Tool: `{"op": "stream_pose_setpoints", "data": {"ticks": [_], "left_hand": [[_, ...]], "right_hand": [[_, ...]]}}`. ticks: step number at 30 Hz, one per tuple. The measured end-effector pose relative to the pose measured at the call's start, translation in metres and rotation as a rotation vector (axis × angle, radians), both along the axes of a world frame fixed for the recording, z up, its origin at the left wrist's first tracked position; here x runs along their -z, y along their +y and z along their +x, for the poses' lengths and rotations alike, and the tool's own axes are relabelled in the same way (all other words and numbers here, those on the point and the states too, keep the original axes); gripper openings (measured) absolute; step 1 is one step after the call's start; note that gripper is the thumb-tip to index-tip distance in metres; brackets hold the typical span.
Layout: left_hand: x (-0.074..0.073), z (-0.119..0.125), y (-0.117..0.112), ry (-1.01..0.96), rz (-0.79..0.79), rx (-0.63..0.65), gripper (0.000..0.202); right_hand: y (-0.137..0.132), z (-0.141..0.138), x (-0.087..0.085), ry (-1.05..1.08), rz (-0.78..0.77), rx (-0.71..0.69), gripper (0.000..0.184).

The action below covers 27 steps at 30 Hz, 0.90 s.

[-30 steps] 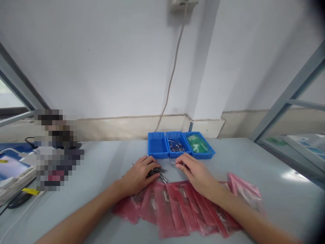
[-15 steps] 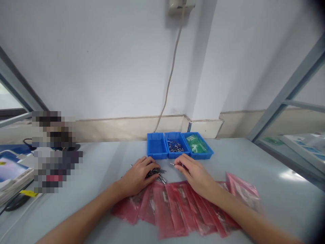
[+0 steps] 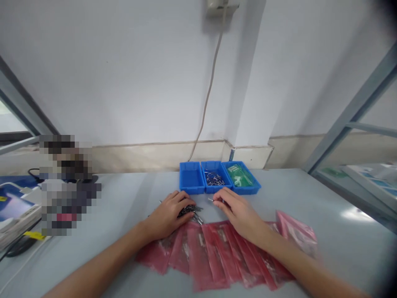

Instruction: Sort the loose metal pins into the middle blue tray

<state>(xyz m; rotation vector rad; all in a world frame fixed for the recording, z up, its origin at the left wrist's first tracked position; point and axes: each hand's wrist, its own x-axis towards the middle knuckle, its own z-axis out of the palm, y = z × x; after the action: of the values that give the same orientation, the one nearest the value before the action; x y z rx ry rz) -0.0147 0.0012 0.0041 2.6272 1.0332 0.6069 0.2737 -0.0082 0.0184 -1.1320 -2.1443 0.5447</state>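
My left hand (image 3: 169, 213) rests on the table, cupped over a pile of thin metal pins (image 3: 187, 209), its thumb and forefinger apart with pins showing between them. Between thumb and fingertips, my right hand (image 3: 237, 209) pinches a small metal pin (image 3: 210, 200), whose pale end sticks out to the left. Just below both hands lies an overlapping row of pink plastic bags (image 3: 203, 265) with small metal parts inside. Behind the right hand, the middle blue bin (image 3: 215, 188) contains many short metal pins (image 3: 214, 179).
The left blue bin (image 3: 191, 179) shows a bare floor. In the right blue bin (image 3: 254, 188) lies a green bag (image 3: 241, 176) with pale parts. A pixelated person (image 3: 70, 186), cables and a power strip (image 3: 26, 219) are at the left. Metal frames (image 3: 350, 111) flank the table (image 3: 124, 265).
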Motion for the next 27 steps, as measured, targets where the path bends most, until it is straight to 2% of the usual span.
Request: {"op": "stream_pose_setpoints", "data": {"ticks": [27], "left_hand": [[-0.0018,0.0006,-0.0005,0.005,0.0,-0.004,0.021]], "right_hand": [[-0.0004,-0.0007,-0.0035,-0.019,0.024,0.017,0.017]]}}
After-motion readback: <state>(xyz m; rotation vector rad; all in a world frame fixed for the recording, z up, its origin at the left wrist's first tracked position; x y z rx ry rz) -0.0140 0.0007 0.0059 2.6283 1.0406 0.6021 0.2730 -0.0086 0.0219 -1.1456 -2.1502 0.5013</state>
